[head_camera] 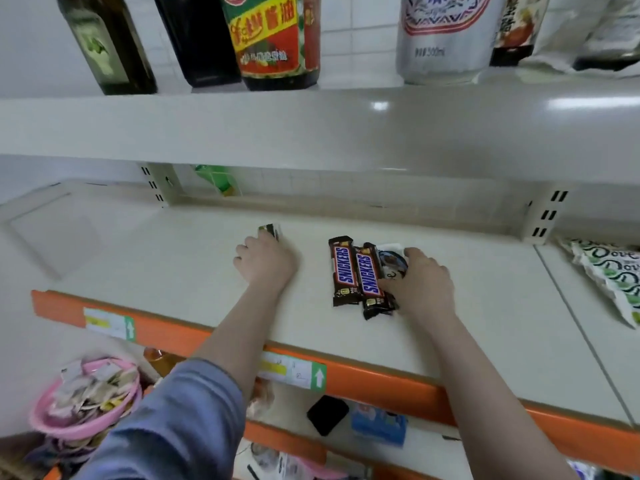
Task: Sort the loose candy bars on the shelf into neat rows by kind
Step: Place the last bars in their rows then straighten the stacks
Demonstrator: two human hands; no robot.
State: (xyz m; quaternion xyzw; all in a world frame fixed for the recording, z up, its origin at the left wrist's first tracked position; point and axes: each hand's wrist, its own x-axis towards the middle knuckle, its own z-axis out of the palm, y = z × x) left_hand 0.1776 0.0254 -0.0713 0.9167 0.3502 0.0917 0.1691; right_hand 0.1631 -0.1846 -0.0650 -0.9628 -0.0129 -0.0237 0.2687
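**Head view: both hands on the candy shelf, sorting under way**

Nearest, orange shelf edge [381, 379] with price tags. Beyond it, on the pale shelf [173, 271], two Snickers bars [356, 273] side by side, touching, long axes running front to back, the right one tilted slightly and set a little nearer the edge. Right hand [420, 285] against that bar's right side, fingers curled over a white Dove bar [391, 259] — clamped on it, probably, though mostly hidden. Left hand [265, 261] well apart to the left, fingers closed round a small dark bar [269, 231], kind unreadable. Farther right, Dove packets [609, 271].

Risk: dragging the Dove bar out sideways, knocking the tilted Snickers askew or toward the front edge.
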